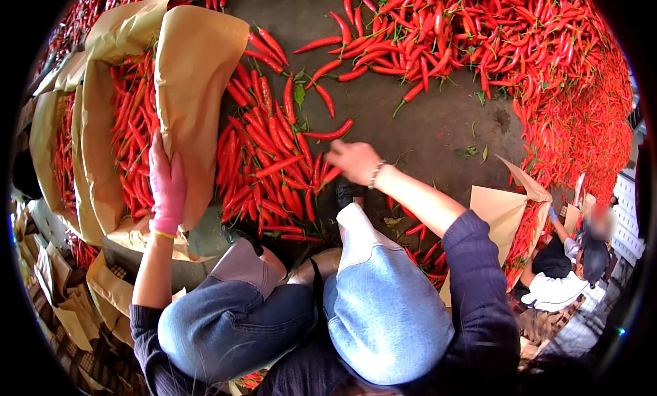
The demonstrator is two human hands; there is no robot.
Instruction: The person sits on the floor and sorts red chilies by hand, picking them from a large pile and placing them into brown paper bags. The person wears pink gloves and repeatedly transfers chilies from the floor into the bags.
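My left hand (168, 185), in a pink glove, rests along the inner edge of a brown paper liner (200, 88), beside the red chili peppers (132, 134) inside that lined container. Whether its fingers pinch the paper is unclear. My right hand (353, 161), bare with a bracelet at the wrist, is over the floor at the right edge of a heap of red chilies (267, 160). A red chili (331, 175) shows just below its fingers; the fingers are blurred, and their hold on it cannot be made out. A single chili (331, 134) lies just above that hand.
A large chili pile (564, 62) spreads across the back and right. Another paper-lined container (51, 155) of chilies stands at far left, and one with a paper flap (498, 216) at right. Near it sits another person (557, 288). My shoes and knees are close to the heap.
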